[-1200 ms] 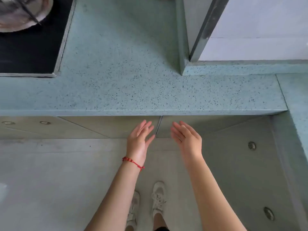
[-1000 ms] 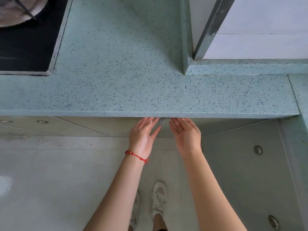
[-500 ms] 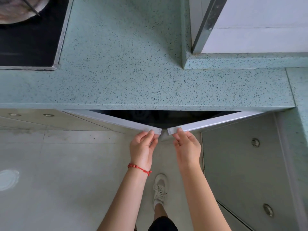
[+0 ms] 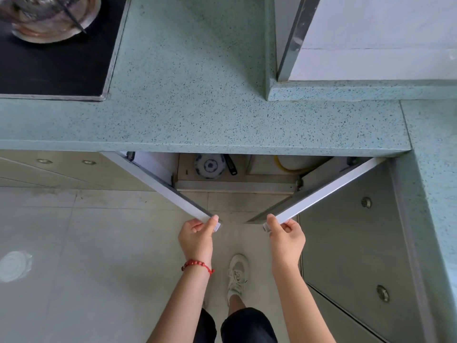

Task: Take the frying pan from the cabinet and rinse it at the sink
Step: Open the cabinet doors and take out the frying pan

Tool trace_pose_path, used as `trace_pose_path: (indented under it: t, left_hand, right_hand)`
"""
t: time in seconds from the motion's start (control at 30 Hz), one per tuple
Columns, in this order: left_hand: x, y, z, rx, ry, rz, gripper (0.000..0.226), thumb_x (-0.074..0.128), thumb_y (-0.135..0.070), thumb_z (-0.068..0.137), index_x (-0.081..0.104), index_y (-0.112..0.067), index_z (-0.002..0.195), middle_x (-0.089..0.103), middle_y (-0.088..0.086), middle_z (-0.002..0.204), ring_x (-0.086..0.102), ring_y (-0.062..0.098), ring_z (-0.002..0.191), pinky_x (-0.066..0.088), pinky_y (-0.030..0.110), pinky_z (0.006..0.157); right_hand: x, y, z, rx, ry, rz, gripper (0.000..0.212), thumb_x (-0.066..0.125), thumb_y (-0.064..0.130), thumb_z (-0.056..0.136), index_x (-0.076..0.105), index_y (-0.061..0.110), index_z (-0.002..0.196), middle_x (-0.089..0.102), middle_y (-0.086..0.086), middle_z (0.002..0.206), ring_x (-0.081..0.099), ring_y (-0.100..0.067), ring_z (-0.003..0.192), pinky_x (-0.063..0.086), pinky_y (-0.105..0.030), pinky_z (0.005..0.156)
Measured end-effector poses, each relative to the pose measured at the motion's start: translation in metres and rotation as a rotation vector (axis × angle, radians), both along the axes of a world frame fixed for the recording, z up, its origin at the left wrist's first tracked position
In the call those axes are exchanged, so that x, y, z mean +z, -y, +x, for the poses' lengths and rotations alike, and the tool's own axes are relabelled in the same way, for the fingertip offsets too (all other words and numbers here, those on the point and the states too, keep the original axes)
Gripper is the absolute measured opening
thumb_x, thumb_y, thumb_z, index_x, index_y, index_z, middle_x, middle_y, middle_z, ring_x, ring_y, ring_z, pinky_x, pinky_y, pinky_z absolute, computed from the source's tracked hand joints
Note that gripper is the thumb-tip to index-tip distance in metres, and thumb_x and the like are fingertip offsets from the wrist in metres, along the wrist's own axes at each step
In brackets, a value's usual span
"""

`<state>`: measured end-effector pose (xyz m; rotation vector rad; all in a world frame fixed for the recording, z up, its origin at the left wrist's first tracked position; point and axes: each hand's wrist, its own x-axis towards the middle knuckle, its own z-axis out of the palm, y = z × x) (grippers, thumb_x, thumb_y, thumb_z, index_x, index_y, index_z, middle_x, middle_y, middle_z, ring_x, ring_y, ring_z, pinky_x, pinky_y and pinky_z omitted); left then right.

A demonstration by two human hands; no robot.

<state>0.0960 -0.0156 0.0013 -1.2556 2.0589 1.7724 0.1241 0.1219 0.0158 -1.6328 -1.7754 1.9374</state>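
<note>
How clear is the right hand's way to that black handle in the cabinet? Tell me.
Probably clear. Both doors are swung wide, leaving an open gap to the black handle beside the patterned plate. But the right hand has its grip on the right door and must let go first.

Two hands are in view, the left hand (image 4: 196, 237) and the right hand (image 4: 286, 237), each pinching the free end of one door. That makes two cabinet doors: the left door (image 4: 160, 185) and the right door (image 4: 326, 191), swung out toward the hands. Beyond the hands, inside the cabinet, sits one blue-and-white plate (image 4: 209, 167), one dark handle (image 4: 231, 165) just right of it, and one yellow hose (image 4: 284, 167). One red bracelet (image 4: 196, 265) circles the left wrist. One white shoe (image 4: 237, 273) shows between the forearms. One counter (image 4: 197, 95) spans above, carrying one black stovetop (image 4: 49, 68) with one metal pot (image 4: 53, 17).
</note>
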Motion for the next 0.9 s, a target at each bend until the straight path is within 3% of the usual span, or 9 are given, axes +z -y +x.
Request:
trace_pose_path:
  t: [0.07, 0.13, 0.27, 0.47, 0.57, 0.67, 0.73, 0.8, 0.9]
  left_hand:
    - [0.003, 0.006, 0.008, -0.021, -0.024, -0.016, 0.029, 0.074, -0.011, 0.071, 0.056, 0.005, 0.085, 0.060, 0.015, 0.079, 0.056, 0.019, 0.065, 0.046, 0.016, 0.055]
    - [0.008, 0.011, 0.016, -0.055, -0.053, -0.031, 0.023, 0.072, -0.006, 0.072, 0.054, 0.003, 0.084, 0.058, 0.010, 0.072, 0.059, 0.006, 0.055, 0.043, 0.005, 0.048]
    - [0.014, 0.027, 0.032, -0.097, -0.093, -0.047, 0.019, 0.069, -0.001, 0.074, 0.051, -0.001, 0.081, 0.052, 0.001, 0.065, 0.059, -0.002, 0.047, 0.040, 0.002, 0.046]
    - [0.017, 0.067, 0.061, -0.202, -0.117, -0.124, 0.015, 0.067, 0.002, 0.075, 0.053, -0.001, 0.079, 0.053, 0.001, 0.061, 0.054, -0.012, 0.041, 0.039, 0.003, 0.044]
    - [0.015, 0.092, 0.072, -0.244, -0.103, -0.192, 0.014, 0.070, -0.003, 0.073, 0.058, -0.001, 0.078, 0.056, 0.000, 0.060, 0.058, 0.000, 0.048, 0.040, 0.006, 0.047]
    - [0.015, 0.113, 0.081, -0.285, -0.088, -0.248, 0.012, 0.071, -0.007, 0.071, 0.060, -0.003, 0.076, 0.061, 0.006, 0.065, 0.060, 0.024, 0.067, 0.043, 0.023, 0.060]
    - [0.018, 0.125, 0.087, -0.311, -0.091, -0.276, 0.011, 0.070, -0.006, 0.073, 0.060, -0.004, 0.075, 0.062, 0.010, 0.070, 0.058, 0.023, 0.067, 0.041, 0.020, 0.056]
    - [0.020, 0.138, 0.092, -0.356, -0.103, -0.316, 0.008, 0.068, -0.005, 0.074, 0.060, -0.004, 0.076, 0.064, 0.011, 0.073, 0.056, 0.020, 0.067, 0.039, 0.013, 0.053]
    - [0.017, 0.161, 0.098, -0.414, -0.103, -0.371, 0.009, 0.068, -0.005, 0.074, 0.063, 0.000, 0.078, 0.069, 0.014, 0.077, 0.060, 0.021, 0.071, 0.042, 0.022, 0.059]
  right_hand:
    - [-0.001, -0.003, 0.012, 0.003, -0.015, 0.019, 0.029, 0.066, 0.012, 0.082, 0.042, 0.019, 0.066, 0.045, 0.004, 0.058, 0.046, 0.003, 0.034, 0.036, -0.006, 0.041]
    - [-0.001, -0.007, 0.025, 0.016, -0.018, 0.039, 0.018, 0.066, 0.013, 0.082, 0.048, 0.012, 0.076, 0.049, 0.003, 0.062, 0.051, 0.004, 0.041, 0.039, -0.006, 0.044]
    - [-0.001, -0.017, 0.052, 0.002, -0.004, 0.084, 0.025, 0.067, 0.016, 0.080, 0.057, 0.004, 0.099, 0.060, -0.006, 0.080, 0.061, -0.018, 0.073, 0.044, -0.020, 0.061]
    - [0.002, -0.029, 0.092, -0.031, 0.028, 0.218, 0.022, 0.066, 0.015, 0.081, 0.058, 0.007, 0.100, 0.060, -0.006, 0.085, 0.057, -0.021, 0.079, 0.045, -0.030, 0.075]
    - [0.006, -0.037, 0.110, -0.008, 0.059, 0.307, 0.026, 0.064, 0.017, 0.081, 0.061, 0.004, 0.104, 0.064, -0.010, 0.090, 0.059, -0.022, 0.082, 0.045, -0.031, 0.079]
    - [0.012, -0.045, 0.124, 0.016, 0.102, 0.383, 0.024, 0.061, 0.018, 0.081, 0.062, 0.008, 0.103, 0.066, -0.008, 0.092, 0.060, -0.024, 0.087, 0.045, -0.035, 0.085]
    - [0.018, -0.049, 0.134, 0.029, 0.119, 0.419, 0.021, 0.060, 0.018, 0.082, 0.064, 0.008, 0.101, 0.064, -0.007, 0.089, 0.057, -0.023, 0.086, 0.043, -0.034, 0.085]
    - [0.021, -0.054, 0.142, 0.035, 0.140, 0.442, 0.006, 0.057, 0.017, 0.082, 0.061, 0.013, 0.079, 0.058, -0.004, 0.073, 0.050, -0.024, 0.078, 0.041, -0.032, 0.072]
    - [0.025, -0.059, 0.152, 0.036, 0.161, 0.465, 0.014, 0.054, 0.017, 0.083, 0.057, 0.012, 0.070, 0.050, -0.003, 0.063, 0.043, -0.025, 0.073, 0.037, -0.033, 0.067]
